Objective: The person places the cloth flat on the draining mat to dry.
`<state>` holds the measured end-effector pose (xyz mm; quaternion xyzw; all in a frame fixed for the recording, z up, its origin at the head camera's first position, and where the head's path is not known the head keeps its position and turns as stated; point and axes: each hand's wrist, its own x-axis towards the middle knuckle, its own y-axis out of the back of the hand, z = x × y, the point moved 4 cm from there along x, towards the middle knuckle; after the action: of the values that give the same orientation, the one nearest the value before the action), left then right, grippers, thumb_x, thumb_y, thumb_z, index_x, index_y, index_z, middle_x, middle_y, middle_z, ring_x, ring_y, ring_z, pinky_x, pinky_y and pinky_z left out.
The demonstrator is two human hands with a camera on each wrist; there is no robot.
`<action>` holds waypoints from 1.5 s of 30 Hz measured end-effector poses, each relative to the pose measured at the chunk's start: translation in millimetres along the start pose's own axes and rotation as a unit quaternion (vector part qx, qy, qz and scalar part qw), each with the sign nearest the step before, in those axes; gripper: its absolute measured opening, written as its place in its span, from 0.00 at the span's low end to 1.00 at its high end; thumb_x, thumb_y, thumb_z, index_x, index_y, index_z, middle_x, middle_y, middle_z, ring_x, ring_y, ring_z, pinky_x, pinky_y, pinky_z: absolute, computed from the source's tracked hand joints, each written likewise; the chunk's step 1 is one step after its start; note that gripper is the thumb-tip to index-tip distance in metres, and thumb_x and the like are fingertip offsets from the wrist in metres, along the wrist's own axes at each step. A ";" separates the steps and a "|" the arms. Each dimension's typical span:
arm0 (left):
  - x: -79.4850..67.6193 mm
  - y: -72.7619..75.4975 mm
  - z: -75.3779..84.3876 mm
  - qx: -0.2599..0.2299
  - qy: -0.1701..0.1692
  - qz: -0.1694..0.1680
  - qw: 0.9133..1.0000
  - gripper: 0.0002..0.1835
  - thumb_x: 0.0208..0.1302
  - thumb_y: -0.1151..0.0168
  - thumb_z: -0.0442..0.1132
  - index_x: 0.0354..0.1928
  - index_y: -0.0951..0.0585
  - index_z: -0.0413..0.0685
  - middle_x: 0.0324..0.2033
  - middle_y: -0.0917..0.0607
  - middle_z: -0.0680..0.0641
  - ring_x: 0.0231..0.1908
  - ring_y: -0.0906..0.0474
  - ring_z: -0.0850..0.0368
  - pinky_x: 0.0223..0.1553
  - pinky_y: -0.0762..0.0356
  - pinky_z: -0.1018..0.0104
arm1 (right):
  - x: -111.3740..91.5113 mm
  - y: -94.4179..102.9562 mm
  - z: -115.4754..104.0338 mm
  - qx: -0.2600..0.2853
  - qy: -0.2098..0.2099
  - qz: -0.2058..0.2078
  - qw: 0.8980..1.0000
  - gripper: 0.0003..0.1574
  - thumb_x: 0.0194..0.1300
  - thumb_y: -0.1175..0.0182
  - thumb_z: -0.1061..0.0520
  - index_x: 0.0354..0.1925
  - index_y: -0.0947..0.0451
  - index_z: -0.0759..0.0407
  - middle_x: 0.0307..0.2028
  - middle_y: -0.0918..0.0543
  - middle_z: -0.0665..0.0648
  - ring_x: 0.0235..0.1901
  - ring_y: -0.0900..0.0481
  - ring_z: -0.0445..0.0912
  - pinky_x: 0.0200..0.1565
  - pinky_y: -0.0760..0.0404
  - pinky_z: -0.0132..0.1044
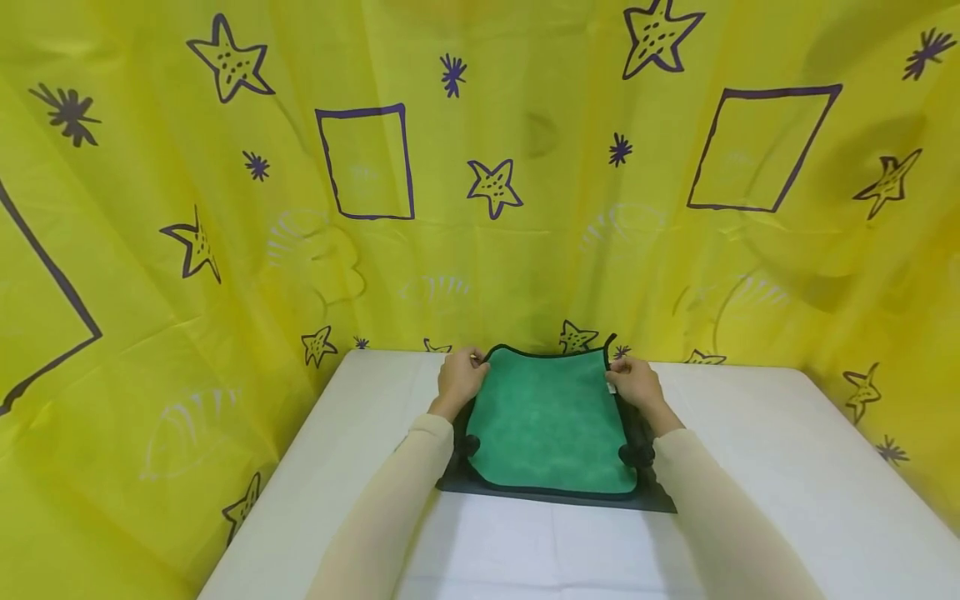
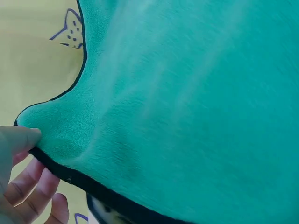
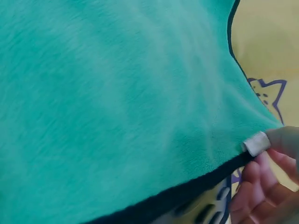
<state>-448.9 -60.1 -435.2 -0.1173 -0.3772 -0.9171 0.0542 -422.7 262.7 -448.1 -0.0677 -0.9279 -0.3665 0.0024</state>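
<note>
A green plush cloth point(image 1: 553, 425) with black edging is stretched between my two hands. My left hand point(image 1: 460, 382) pinches its far left corner, thumb on the green face, as the left wrist view shows with the other fingers loosely bent beneath the edge. At the far right corner my right hand point(image 1: 636, 383) pinches the cloth beside a small white tag point(image 3: 257, 143). Below the cloth is a dark flat thing point(image 1: 453, 479), mostly covered, its kind hidden. Both wrist views show a glossy patch with a dark rim under the cloth's edge.
A white-covered table point(image 1: 750, 467) extends to both sides and toward me. Close behind its far edge hangs a yellow curtain point(image 1: 540, 250) printed with purple stars and squares. A black wrist device point(image 1: 636, 455) sits by the right sleeve.
</note>
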 end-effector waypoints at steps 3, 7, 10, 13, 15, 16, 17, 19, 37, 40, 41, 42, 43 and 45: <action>-2.9 -3.1 -6.6 0.018 0.007 -0.017 1.000 0.07 0.64 0.37 0.43 0.40 0.18 0.51 0.31 0.17 0.50 0.29 0.22 0.55 0.30 0.28 0.63 | -0.9 -5.8 6.5 -0.012 -0.012 -0.032 0.999 0.22 0.70 0.47 0.53 0.52 0.27 0.70 0.52 0.24 0.71 0.48 0.25 0.60 0.47 0.24 0.49; -5.8 -4.5 -15.9 0.038 0.006 -0.040 0.998 0.08 0.63 0.38 0.43 0.43 0.18 0.51 0.33 0.16 0.49 0.30 0.22 0.55 0.30 0.27 0.63 | -3.1 -8.2 14.8 -0.027 -0.009 -0.051 0.998 0.23 0.68 0.45 0.52 0.50 0.26 0.72 0.48 0.22 0.71 0.45 0.24 0.59 0.45 0.24 0.49; -8.1 -1.8 -20.3 0.056 -0.002 -0.057 0.997 0.11 0.62 0.37 0.42 0.46 0.19 0.50 0.35 0.16 0.48 0.30 0.22 0.54 0.29 0.26 0.62 | -5.4 -8.3 18.4 -0.044 0.011 -0.056 0.997 0.20 0.67 0.43 0.53 0.44 0.24 0.71 0.41 0.20 0.67 0.38 0.24 0.55 0.38 0.24 0.44; -11.9 2.7 -22.2 0.080 -0.005 -0.087 0.993 0.15 0.60 0.35 0.42 0.49 0.19 0.49 0.35 0.16 0.47 0.30 0.23 0.54 0.29 0.27 0.61 | -10.2 -7.1 20.6 -0.059 0.024 -0.063 0.996 0.19 0.64 0.41 0.53 0.42 0.24 0.70 0.37 0.20 0.65 0.35 0.25 0.53 0.36 0.25 0.42; -14.6 4.4 -24.1 0.096 -0.008 -0.108 0.989 0.18 0.59 0.34 0.44 0.51 0.20 0.48 0.36 0.15 0.47 0.30 0.23 0.54 0.30 0.27 0.61 | -14.9 -5.3 21.7 -0.065 0.029 -0.065 0.995 0.19 0.63 0.40 0.54 0.42 0.23 0.71 0.38 0.19 0.66 0.36 0.24 0.53 0.36 0.25 0.43; -16.1 4.9 -24.9 0.102 -0.009 -0.119 0.988 0.19 0.59 0.33 0.45 0.52 0.20 0.49 0.37 0.15 0.47 0.31 0.23 0.54 0.30 0.27 0.62 | -17.3 -4.1 22.5 -0.068 0.029 -0.066 0.995 0.20 0.63 0.40 0.54 0.43 0.24 0.71 0.39 0.19 0.67 0.37 0.24 0.54 0.37 0.24 0.44; -17.7 5.4 -25.7 0.109 -0.010 -0.127 0.986 0.21 0.58 0.33 0.46 0.53 0.21 0.49 0.38 0.15 0.46 0.32 0.22 0.54 0.31 0.27 0.62 | -19.7 -3.1 23.3 -0.072 0.029 -0.067 0.995 0.20 0.63 0.39 0.54 0.44 0.24 0.71 0.41 0.19 0.68 0.38 0.23 0.54 0.38 0.24 0.45; -20.6 5.9 -27.8 0.119 -0.012 -0.136 0.984 0.22 0.57 0.32 0.48 0.53 0.21 0.49 0.41 0.15 0.45 0.34 0.21 0.53 0.32 0.26 0.61 | -24.5 -1.3 24.0 -0.074 0.030 -0.073 0.994 0.22 0.63 0.40 0.53 0.45 0.24 0.71 0.42 0.19 0.69 0.39 0.23 0.56 0.39 0.24 0.46; -34.2 6.3 -36.1 0.113 -0.001 -0.101 0.989 0.19 0.56 0.34 0.43 0.51 0.20 0.51 0.29 0.15 0.48 0.25 0.26 0.55 0.26 0.31 0.63 | -53.2 1.6 35.1 -0.044 0.013 -0.093 0.995 0.22 0.63 0.39 0.53 0.44 0.31 0.69 0.32 0.22 0.61 0.28 0.24 0.47 0.30 0.27 0.37; -39.3 7.8 -34.9 0.103 0.001 -0.106 0.989 0.23 0.57 0.33 0.44 0.54 0.23 0.50 0.28 0.16 0.47 0.26 0.25 0.54 0.28 0.29 0.61 | -58.6 1.7 34.9 -0.049 0.014 -0.095 0.994 0.18 0.62 0.38 0.54 0.40 0.30 0.67 0.26 0.22 0.58 0.26 0.24 0.46 0.30 0.28 0.37; -41.2 8.3 -34.3 0.101 0.000 -0.110 0.989 0.24 0.56 0.33 0.44 0.56 0.24 0.50 0.28 0.16 0.47 0.27 0.24 0.53 0.29 0.28 0.59 | -60.6 1.6 34.5 -0.050 0.013 -0.096 0.994 0.17 0.62 0.38 0.54 0.39 0.30 0.66 0.25 0.22 0.57 0.26 0.24 0.46 0.30 0.29 0.37; -43.0 8.9 -33.7 0.099 -0.001 -0.112 0.989 0.26 0.56 0.32 0.44 0.57 0.25 0.50 0.30 0.16 0.46 0.28 0.24 0.52 0.31 0.27 0.58 | -62.7 1.7 33.8 -0.049 0.014 -0.098 0.994 0.17 0.61 0.38 0.54 0.38 0.30 0.65 0.24 0.22 0.56 0.26 0.24 0.46 0.30 0.29 0.37; -45.0 9.4 -33.0 0.099 -0.005 -0.116 0.988 0.27 0.56 0.32 0.44 0.58 0.26 0.50 0.32 0.16 0.46 0.29 0.23 0.52 0.32 0.26 0.57 | -64.8 1.4 33.3 -0.049 0.014 -0.102 0.993 0.17 0.61 0.37 0.54 0.38 0.30 0.65 0.24 0.22 0.56 0.26 0.24 0.46 0.30 0.30 0.37; -49.1 10.2 -32.4 0.096 -0.008 -0.127 0.987 0.30 0.55 0.32 0.44 0.60 0.28 0.49 0.35 0.15 0.44 0.31 0.22 0.51 0.34 0.25 0.55 | -68.5 0.5 32.1 -0.047 0.014 -0.116 0.992 0.17 0.60 0.36 0.53 0.38 0.30 0.64 0.25 0.22 0.56 0.26 0.25 0.46 0.29 0.30 0.37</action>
<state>-405.1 -89.7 -463.1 -0.0696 -0.4760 -0.8750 -0.0547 -353.3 276.5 -475.0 0.0450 -0.9111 -0.4086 -0.0303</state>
